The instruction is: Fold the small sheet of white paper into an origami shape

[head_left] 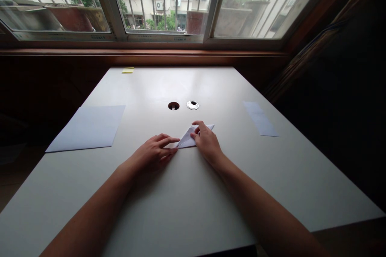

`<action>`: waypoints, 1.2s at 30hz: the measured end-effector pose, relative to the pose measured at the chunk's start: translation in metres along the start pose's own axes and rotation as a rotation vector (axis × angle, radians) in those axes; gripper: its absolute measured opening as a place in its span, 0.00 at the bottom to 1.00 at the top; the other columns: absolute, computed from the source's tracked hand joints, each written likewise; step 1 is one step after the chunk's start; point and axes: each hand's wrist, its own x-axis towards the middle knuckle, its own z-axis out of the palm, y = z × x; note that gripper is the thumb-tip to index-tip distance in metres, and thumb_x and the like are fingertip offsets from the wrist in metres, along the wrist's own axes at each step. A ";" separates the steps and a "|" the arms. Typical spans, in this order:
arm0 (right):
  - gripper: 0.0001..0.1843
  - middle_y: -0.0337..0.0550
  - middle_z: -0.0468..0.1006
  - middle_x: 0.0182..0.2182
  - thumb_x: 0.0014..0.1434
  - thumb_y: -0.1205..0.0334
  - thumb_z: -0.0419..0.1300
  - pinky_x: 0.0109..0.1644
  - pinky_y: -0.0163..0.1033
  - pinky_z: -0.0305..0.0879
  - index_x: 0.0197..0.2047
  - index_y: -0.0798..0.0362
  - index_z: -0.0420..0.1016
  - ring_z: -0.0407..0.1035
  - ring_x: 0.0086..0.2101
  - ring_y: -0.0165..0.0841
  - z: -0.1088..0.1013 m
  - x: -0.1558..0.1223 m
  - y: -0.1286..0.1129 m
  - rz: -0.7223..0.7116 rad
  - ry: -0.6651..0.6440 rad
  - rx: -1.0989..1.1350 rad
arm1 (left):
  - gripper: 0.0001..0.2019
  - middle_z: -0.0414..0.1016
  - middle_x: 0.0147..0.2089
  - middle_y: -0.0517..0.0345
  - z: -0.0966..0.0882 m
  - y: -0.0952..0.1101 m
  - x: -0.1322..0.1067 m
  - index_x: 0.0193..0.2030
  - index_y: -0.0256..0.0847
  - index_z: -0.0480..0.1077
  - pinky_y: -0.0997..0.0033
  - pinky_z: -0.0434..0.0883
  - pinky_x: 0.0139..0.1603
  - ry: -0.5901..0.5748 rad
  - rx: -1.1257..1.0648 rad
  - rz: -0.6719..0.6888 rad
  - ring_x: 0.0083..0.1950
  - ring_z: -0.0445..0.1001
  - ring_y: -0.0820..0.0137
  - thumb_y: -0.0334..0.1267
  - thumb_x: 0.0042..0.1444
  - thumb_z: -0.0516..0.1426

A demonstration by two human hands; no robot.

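A small folded white paper [187, 139], triangular in outline, lies in the middle of the white table [187, 200]. My left hand [153, 153] rests flat with fingers stretched out, the fingertips pressing the paper's left corner. My right hand [206, 141] lies over the paper's right part, fingers curled and pinching a fold near its upper edge. Both forearms reach in from the near edge.
A flat white sheet [89, 127] lies at the left of the table. A narrow paper strip [260, 119] lies at the right. A round cable hole [173, 106] and its loose cap [192, 105] sit beyond the hands. Yellow sticky notes [128, 70] lie at the far edge, below the window [163, 4].
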 end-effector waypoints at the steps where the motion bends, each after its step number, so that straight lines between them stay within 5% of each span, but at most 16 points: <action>1: 0.17 0.38 0.75 0.34 0.58 0.67 0.56 0.38 0.38 0.60 0.52 0.46 0.68 0.69 0.32 0.34 0.000 0.000 0.000 0.004 -0.002 -0.003 | 0.14 0.71 0.63 0.56 0.000 0.000 0.000 0.53 0.48 0.76 0.57 0.74 0.55 -0.002 0.002 0.000 0.57 0.70 0.61 0.36 0.65 0.53; 8: 0.16 0.38 0.75 0.34 0.58 0.68 0.56 0.37 0.38 0.58 0.50 0.46 0.66 0.68 0.32 0.34 0.000 0.000 -0.001 0.007 -0.005 -0.039 | 0.15 0.76 0.57 0.55 0.005 -0.003 0.000 0.55 0.46 0.75 0.59 0.73 0.56 -0.002 -0.002 0.015 0.57 0.70 0.62 0.35 0.66 0.53; 36: 0.11 0.39 0.76 0.36 0.59 0.68 0.54 0.36 0.36 0.56 0.46 0.47 0.65 0.68 0.32 0.33 0.004 0.002 0.001 0.009 0.006 -0.062 | 0.15 0.78 0.56 0.58 0.014 -0.004 -0.002 0.56 0.45 0.73 0.59 0.73 0.57 0.048 0.012 0.017 0.62 0.69 0.62 0.33 0.65 0.54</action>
